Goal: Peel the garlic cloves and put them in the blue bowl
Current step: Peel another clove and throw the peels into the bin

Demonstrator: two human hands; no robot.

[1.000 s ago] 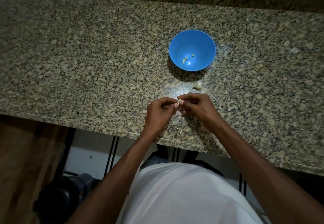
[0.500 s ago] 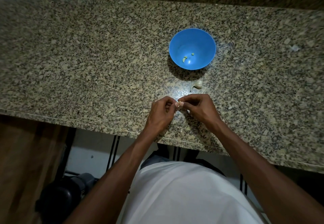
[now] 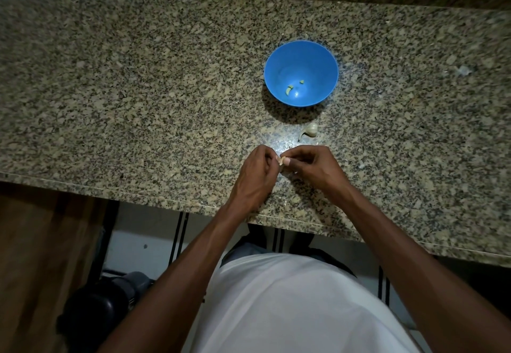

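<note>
Both hands meeting over the near edge of the desk, fingers curled, fingertips pinched together on one small garlic clove (image 3: 282,161). Left hand (image 3: 257,175) gripping it from the left, right hand (image 3: 313,169) from the right; only a pale end of the clove showing between the thumbs, so long axis impossible to tell. Judged mid-peel, skin not yet visibly off. Just beyond the right hand, toward the far edge, an unpeeled clove (image 3: 310,130) lying loose on the granite. Further the same way, blue bowl (image 3: 279,57), upright, two small pale peeled pieces (image 3: 289,90) at its bottom. Bowl straight ahead of the hands and slightly right, so nearer the right hand for the drop. Near the right edge, a stray flake of skin (image 3: 464,70).
</note>
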